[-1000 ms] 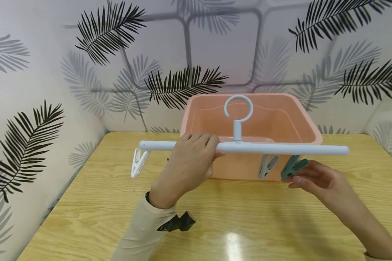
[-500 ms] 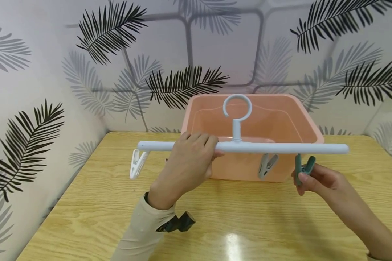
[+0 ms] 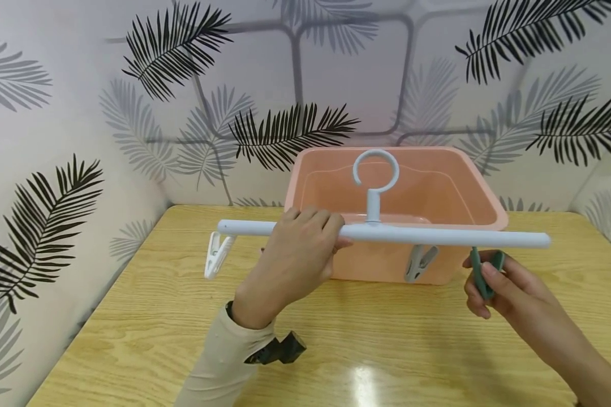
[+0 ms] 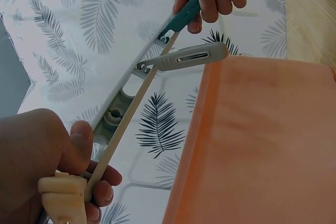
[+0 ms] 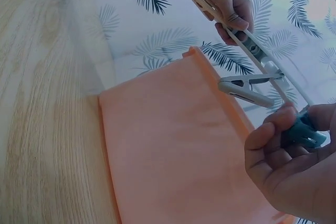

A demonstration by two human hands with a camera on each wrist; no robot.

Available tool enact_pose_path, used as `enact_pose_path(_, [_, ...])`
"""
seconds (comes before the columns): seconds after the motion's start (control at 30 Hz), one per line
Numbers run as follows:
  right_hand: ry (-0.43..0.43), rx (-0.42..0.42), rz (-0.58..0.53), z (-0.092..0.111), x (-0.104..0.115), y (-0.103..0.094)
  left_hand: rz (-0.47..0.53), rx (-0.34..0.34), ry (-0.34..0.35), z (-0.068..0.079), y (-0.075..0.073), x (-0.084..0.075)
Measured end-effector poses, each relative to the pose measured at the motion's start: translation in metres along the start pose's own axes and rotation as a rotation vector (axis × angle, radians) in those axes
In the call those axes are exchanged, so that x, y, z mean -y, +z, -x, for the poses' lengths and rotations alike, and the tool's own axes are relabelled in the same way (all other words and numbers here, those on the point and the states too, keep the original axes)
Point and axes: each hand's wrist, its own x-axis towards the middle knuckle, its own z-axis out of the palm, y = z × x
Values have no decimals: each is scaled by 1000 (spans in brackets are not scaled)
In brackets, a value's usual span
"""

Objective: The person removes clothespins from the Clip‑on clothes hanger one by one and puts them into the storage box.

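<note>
A pale blue hanger bar [image 3: 448, 234] with an open ring hook [image 3: 375, 169] is held up level. My left hand [image 3: 302, 246] grips it left of the hook, fingers wrapped around the bar. Under its right part, my right hand [image 3: 509, 294] pinches a green clothespin [image 3: 483, 277] between thumb and fingers. The clothespin's top meets the underside of the bar, as the left wrist view shows of the green clothespin [image 4: 181, 17] too. A grey clothespin [image 3: 420, 263] hangs to its left, and a white clothespin [image 3: 217, 255] hangs near the bar's left end.
Behind and below the bar stands a peach plastic tub [image 3: 387, 260], its rim close to the hanger. The wood-grain table [image 3: 336, 339] reaches back to a wall [image 3: 209, 113] patterned with leaves.
My right hand has shifted the green clothespin to the right along the bar, turning it more upright, away from the grey one. My left hand keeps its grip.
</note>
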Motion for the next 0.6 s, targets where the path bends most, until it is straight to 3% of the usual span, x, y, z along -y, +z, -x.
enact_pose_path(0.33, [-1, -8, -7, 1, 0, 0, 0, 0, -7, 2, -1, 1])
enact_pose_path(0.6, [-11, -41, 181, 4, 4, -7, 12, -11, -12, 3, -2, 1])
